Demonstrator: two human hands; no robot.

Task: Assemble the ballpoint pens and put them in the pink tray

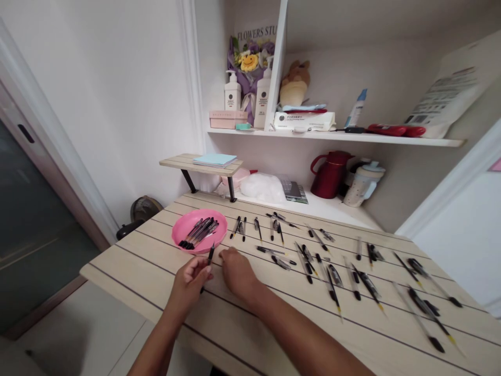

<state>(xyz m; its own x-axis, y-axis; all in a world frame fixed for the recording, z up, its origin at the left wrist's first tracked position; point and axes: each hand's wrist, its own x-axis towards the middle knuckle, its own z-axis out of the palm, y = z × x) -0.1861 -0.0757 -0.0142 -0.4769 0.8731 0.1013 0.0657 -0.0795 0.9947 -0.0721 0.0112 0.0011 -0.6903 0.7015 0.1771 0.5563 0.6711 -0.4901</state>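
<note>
A black pen (210, 254) is pinched in the closed left grip (190, 282), tip towards the pink dish (178, 227) just beyond. The right grip (236, 271) is curled alongside; whether anything is held cannot be told. The pen is best steadied low over the worktop (129, 261).

Pink bowl (199, 231), black pens (199, 230), pale striped wooden table (274, 313), dark-red jug (329, 174).

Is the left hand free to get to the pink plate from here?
Probably yes. The left hand, holding a pen, sits just short of the pink plate with nothing between them; the right hand rests off to its side.
</note>
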